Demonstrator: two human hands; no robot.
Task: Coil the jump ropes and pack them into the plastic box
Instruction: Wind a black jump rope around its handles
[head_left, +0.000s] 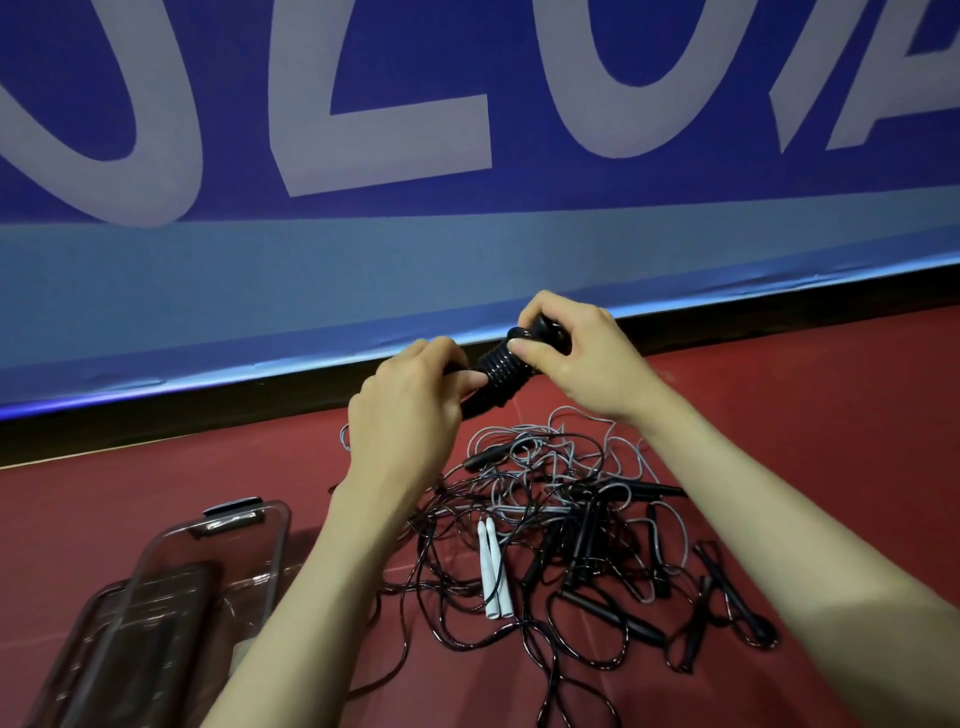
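Both hands are up in front of the blue banner (467, 249), working one black jump rope (501, 366) wound in tight turns around its own handles. The left hand (410, 410) has its fingers curled around the lower end of the bundle, thumb pressed near the coils. The right hand (571, 353) grips the upper end, fingers wrapped over the handle tops. So both hands are closed on the same bundle, held in the air well above the floor.

Below, on the red floor (805, 441), the rest of the pile of ropes (561, 530) lies loose and tangled, black and grey cords crossing, with a pair of white handles (493, 571) lying side by side at its near edge. The plastic box (208, 551) sits to the left of the pile, clear-walled, with what looks like its lid (130, 639) resting against or under it; I cannot tell whether anything is in it yet.

To finish this coil well, I'd say keep the turns snug and stacked neatly, not overlapping. The loose end needs tucking under the last turn, or the winding will likely spring open on the way down. One hand should clamp the coils while the other tucks. Then the bundle goes left into the box, laid flat along a wall to leave room for the many ropes left.
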